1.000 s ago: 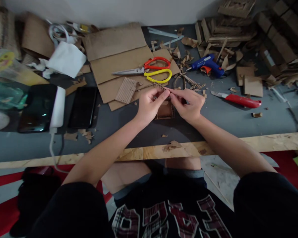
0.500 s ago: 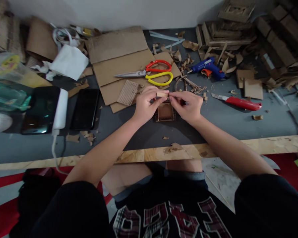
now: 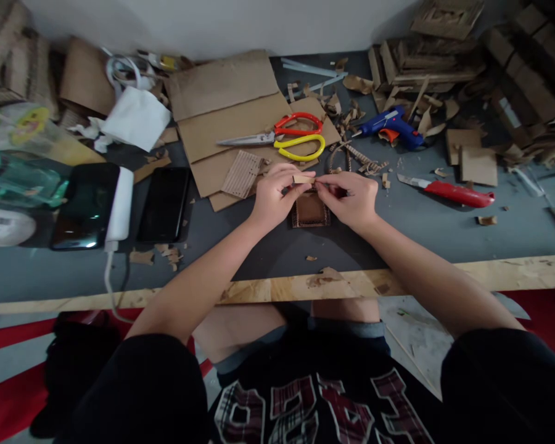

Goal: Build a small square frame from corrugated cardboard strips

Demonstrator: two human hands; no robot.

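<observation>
Between thumb and fingers, my left hand (image 3: 277, 194) pinches a small cardboard strip (image 3: 302, 179). My right hand (image 3: 350, 196) is closed at the strip's right end, its thumb and fingertips pressed together there; whether it grips the same strip is hard to make out. Just below both hands a small square brown cardboard piece (image 3: 311, 211) with a ridged border lies on the table, its far side covered by my fingers. Scissors (image 3: 287, 139) with red and yellow handles rest on flat cardboard sheets (image 3: 226, 86) beyond my hands.
A blue glue gun (image 3: 392, 126) and a red utility knife (image 3: 457, 192) lie to the right among scraps. Two phones (image 3: 164, 205), a white power bank (image 3: 119, 206) with cable, and bottles (image 3: 23, 179) are at left. Stacked cardboard pieces (image 3: 425, 65) stand at the back right.
Both hands stay nearly in place, with the strip turned slightly between the fingers. The whole scene shifts a little to the right as my head moves.
</observation>
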